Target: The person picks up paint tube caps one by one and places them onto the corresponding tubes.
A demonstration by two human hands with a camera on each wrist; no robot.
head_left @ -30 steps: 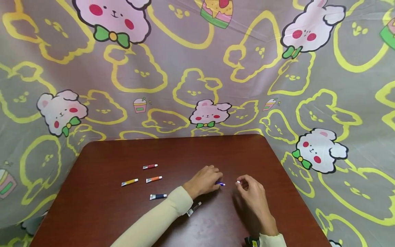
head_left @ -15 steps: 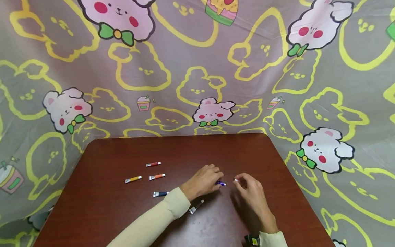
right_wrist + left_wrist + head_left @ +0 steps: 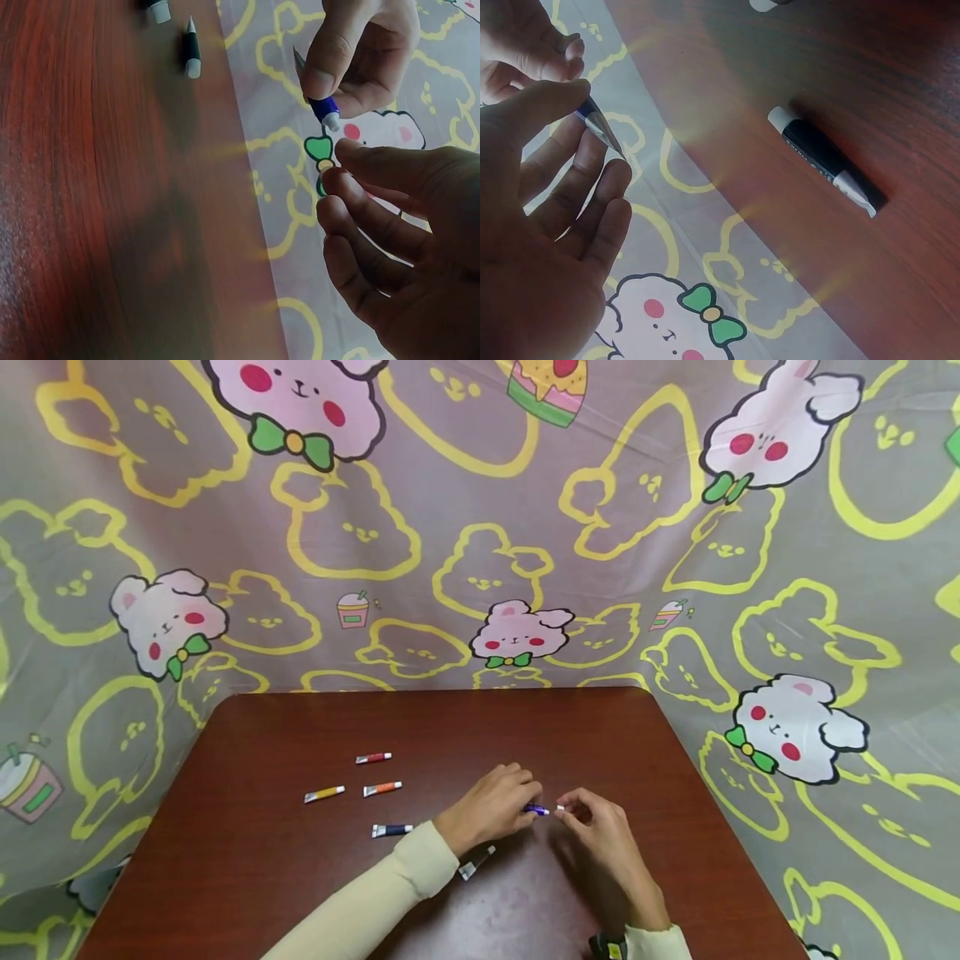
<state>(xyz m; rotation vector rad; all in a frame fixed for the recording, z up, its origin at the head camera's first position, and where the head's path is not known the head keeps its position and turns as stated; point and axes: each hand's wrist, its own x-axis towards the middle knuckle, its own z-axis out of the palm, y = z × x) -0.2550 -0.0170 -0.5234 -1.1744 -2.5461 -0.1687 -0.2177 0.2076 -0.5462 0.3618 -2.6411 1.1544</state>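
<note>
My left hand (image 3: 491,802) pinches a blue-violet paint tube (image 3: 537,810) between thumb and fingers. In the right wrist view, the nozzle end of that tube (image 3: 324,111) points at my right fingertips, and its flat silver tail shows past my left thumb. My right hand (image 3: 603,831) pinches a small white cap (image 3: 560,808) between thumb and forefinger, close in front of the nozzle. Fingertips mostly hide the cap in the right wrist view. Below my left wrist lies a black paint tube (image 3: 477,862), also seen in the left wrist view with its white cap on.
Several capped paint tubes lie to the left on the brown table (image 3: 247,877): a red tube (image 3: 373,758), an orange tube (image 3: 382,789), a yellow tube (image 3: 324,794) and a dark blue tube (image 3: 392,831), partly behind my left sleeve. A patterned cloth (image 3: 420,527) hangs around the table.
My right hand has moved left with the white cap, bringing it close to the nozzle of the blue-violet tube. The left hand has stayed nearly in place, and the head view has shifted slightly.
</note>
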